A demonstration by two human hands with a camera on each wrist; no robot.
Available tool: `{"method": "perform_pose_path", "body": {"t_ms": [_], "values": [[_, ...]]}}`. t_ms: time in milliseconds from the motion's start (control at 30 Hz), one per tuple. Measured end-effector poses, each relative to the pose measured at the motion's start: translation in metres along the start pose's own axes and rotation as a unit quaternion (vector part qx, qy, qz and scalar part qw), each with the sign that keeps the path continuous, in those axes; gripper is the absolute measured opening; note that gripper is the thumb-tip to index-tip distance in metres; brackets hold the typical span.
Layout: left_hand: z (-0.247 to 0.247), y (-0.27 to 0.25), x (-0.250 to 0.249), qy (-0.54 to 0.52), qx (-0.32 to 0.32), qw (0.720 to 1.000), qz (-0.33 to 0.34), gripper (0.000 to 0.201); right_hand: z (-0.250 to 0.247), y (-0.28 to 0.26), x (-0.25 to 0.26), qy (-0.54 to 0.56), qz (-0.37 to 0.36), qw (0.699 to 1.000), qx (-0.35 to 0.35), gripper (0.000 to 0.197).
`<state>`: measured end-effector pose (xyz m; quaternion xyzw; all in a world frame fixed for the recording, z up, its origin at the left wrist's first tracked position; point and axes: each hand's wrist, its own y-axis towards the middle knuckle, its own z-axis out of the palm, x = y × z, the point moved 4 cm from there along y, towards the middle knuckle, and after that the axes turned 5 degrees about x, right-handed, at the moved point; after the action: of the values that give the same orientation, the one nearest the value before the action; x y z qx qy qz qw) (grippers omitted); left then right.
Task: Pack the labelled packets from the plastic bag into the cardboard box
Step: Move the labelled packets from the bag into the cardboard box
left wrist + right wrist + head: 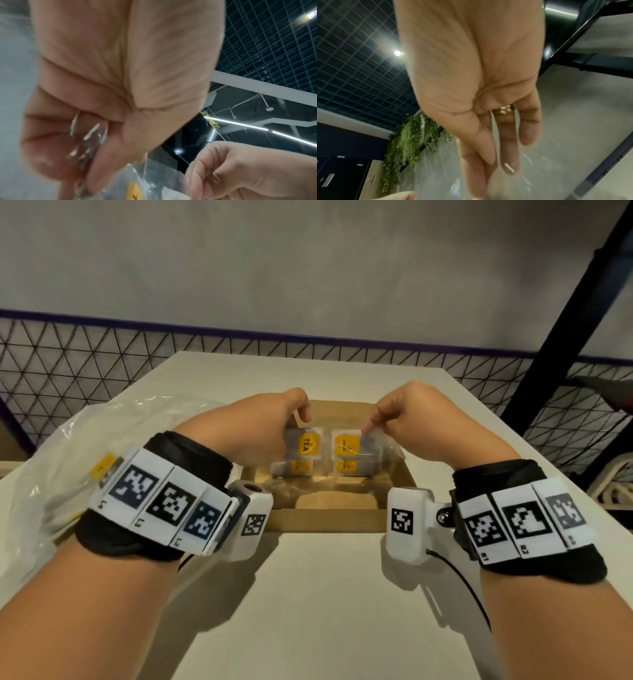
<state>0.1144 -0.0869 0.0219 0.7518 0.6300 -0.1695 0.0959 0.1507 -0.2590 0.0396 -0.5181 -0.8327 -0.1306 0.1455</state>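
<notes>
An open cardboard box [329,521] sits on the white table. Over it my left hand [302,413] pinches the top of a clear packet with a yellow TEA label [304,444]. My right hand [374,423] pinches the top of a second clear yellow-labelled packet [346,445] right beside it. More yellow labels [298,468] show just below them. In the left wrist view the fingers [56,135] curl round crinkled clear plastic [89,138]. The right wrist view shows the thumb and forefinger [481,151] closed on clear film. The plastic bag [68,446] lies at the left.
Inside the bag at the left another yellow-labelled packet [102,468] shows. A wire mesh fence [102,361] runs behind the table [325,611], and a black post [561,347] rises at the right. A cable [459,577] trails from the right wrist unit.
</notes>
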Motion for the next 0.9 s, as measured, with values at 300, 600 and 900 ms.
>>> {"method": "perform_pose_path", "body": {"t_ms": [300,600,900], "values": [[0.016,0.01,0.012,0.07,0.0,0.998,0.0,0.03,0.019,-0.011,-0.008,-0.057,0.08,0.987,0.126,0.03],[0.02,0.014,0.025,0.111,0.046,0.991,-0.065,0.049,0.032,-0.006,-0.012,-0.142,0.098,0.97,0.172,0.031],[0.027,0.012,0.014,0.12,0.073,0.989,-0.046,0.044,0.033,-0.004,-0.015,-0.13,0.107,0.97,0.173,0.026]]}}
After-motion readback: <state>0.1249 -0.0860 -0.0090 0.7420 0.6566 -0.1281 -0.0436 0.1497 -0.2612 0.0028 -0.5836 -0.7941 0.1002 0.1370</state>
